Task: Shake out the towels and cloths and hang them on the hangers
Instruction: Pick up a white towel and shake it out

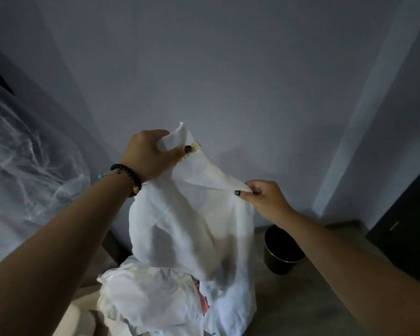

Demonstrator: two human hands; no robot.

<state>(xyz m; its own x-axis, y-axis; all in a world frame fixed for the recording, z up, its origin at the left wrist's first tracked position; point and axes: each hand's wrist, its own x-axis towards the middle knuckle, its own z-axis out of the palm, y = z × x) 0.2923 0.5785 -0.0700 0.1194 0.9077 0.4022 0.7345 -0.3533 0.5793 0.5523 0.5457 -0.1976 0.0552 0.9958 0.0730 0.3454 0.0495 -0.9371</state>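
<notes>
The fingers of the left hand were curled round the top corner of a white cloth, thumb pressed against a yellowish band at its hem. The right hand pinched the same upper edge further along, thumb and forefinger closed on a fold of it. Between the two hands the edge sagged a little, and the cloth hung down in loose, uneven folds, its lower part reaching the pile below.

Judged from this, the task was at an early step for this piece: the cloth was lifted and spread by its top edge, ready for shaking out, but it was not yet flat and not yet on any hanger. No hanger showed anywhere in view, so where it would go could not be told. The pile under it, white fabric crumpled with something red and white peeking out at one side, suggested more pieces were left to do; how many could not be told.

Around the hands, the left wrist wore dark beaded bracelets. To the left lay clear, crinkled plastic sheeting over something bulky. To the right of the cloth, a dark round bin stood on the wooden floor, near the hanging fabric. A plain wall rose behind, and a dark panel edged the far right. A vigorous shake might have brushed the cloth against the bin.
</notes>
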